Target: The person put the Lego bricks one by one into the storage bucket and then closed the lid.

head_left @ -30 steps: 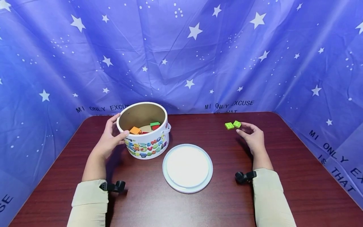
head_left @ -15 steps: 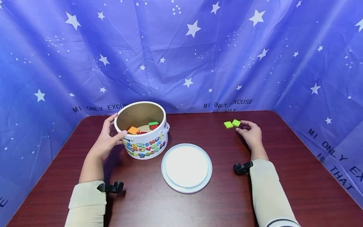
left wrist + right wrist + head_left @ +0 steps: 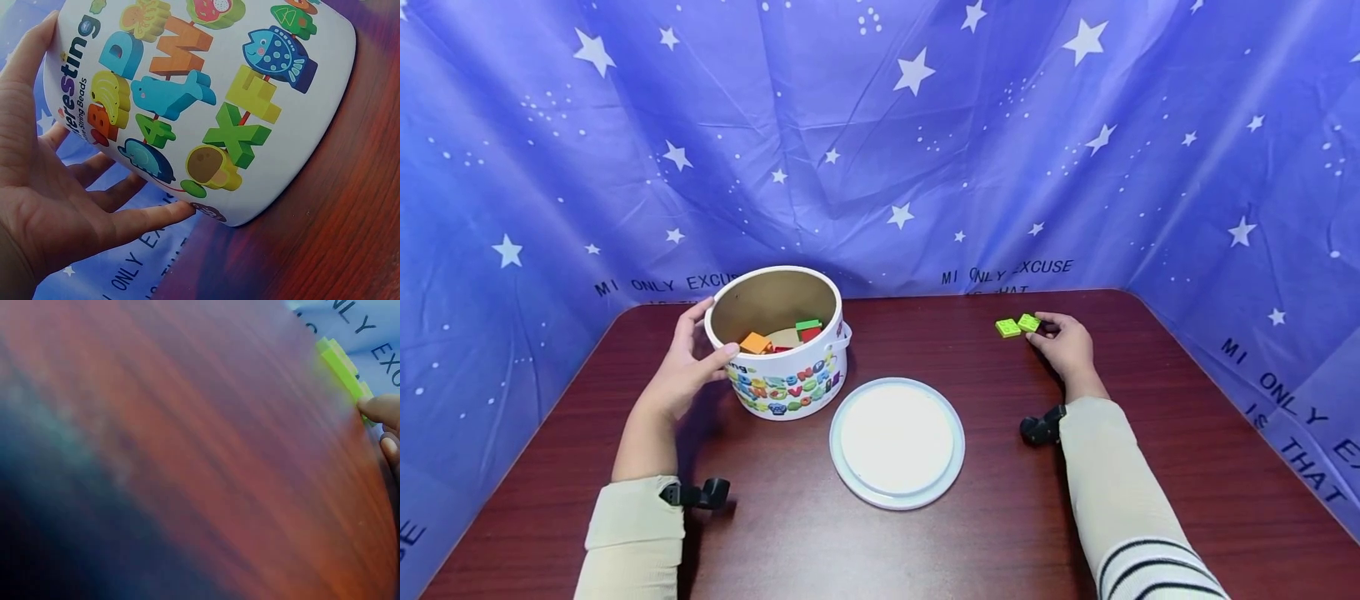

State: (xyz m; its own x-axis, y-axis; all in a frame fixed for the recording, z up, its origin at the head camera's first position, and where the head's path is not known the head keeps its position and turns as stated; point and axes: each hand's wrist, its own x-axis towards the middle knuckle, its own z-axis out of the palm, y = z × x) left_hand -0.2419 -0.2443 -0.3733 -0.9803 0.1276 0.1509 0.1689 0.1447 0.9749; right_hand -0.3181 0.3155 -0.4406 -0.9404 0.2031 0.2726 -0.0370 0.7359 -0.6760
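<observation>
A white bucket (image 3: 790, 408) with colourful letter prints stands at the left in the head view. Orange (image 3: 756, 342), green and red building blocks lie inside it. My left hand (image 3: 681, 367) holds the bucket's left side, thumb at the front rim and fingers spread round the wall. The left wrist view shows this hand (image 3: 56, 194) against the printed wall. At the back right, my right hand (image 3: 1066, 346) pinches a lime green building block (image 3: 1028, 322) between thumb and fingers. A second lime block (image 3: 1008, 327) lies right beside it. In the right wrist view, fingertips (image 3: 380, 409) touch lime green blocks (image 3: 339, 365).
A round white lid (image 3: 897, 442) lies on the dark red wooden table (image 3: 985, 533) between the arms. The bucket's handle (image 3: 838, 340) hangs at its right side. A blue star-printed curtain (image 3: 880, 150) surrounds the table's back and sides.
My right forearm has moved slightly forward, bringing a striped part of the sleeve into view. The right hand stays at the lime blocks. The left hand and bucket hold their place.
</observation>
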